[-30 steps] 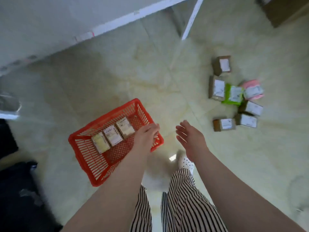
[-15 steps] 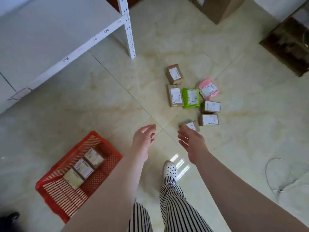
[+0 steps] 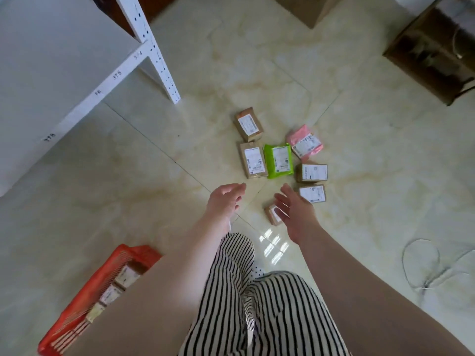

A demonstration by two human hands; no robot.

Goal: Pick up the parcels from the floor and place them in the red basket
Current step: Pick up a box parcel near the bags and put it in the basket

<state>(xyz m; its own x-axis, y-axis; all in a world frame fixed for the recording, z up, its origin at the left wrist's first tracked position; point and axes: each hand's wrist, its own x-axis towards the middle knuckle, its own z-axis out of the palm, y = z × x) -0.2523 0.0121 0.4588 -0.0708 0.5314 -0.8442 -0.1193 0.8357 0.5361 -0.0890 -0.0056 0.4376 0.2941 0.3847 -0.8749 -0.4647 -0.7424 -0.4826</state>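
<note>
Several parcels lie grouped on the tiled floor: a brown box (image 3: 248,123), a second brown box (image 3: 253,160), a green bag (image 3: 279,160), a pink bag (image 3: 304,142), two more brown boxes (image 3: 312,172) (image 3: 313,193), and a small brown box (image 3: 272,214) partly hidden behind my right hand. My left hand (image 3: 224,200) reaches forward, fingers relaxed and empty, just short of the group. Beside it my right hand (image 3: 295,211) hovers open over the small box. The red basket (image 3: 84,291) sits at lower left holding three parcels, partly covered by my left arm.
A white shelf unit (image 3: 77,73) with a perforated post (image 3: 159,60) stands at upper left. Cardboard boxes (image 3: 312,9) and a dark crate (image 3: 434,52) lie at the top right. A loose cable (image 3: 424,265) curls on the floor at right. My striped trouser legs (image 3: 246,299) fill the bottom.
The view has swung from the basket towards the parcels. Both empty hands have left the basket and now reach close to the nearest parcels.
</note>
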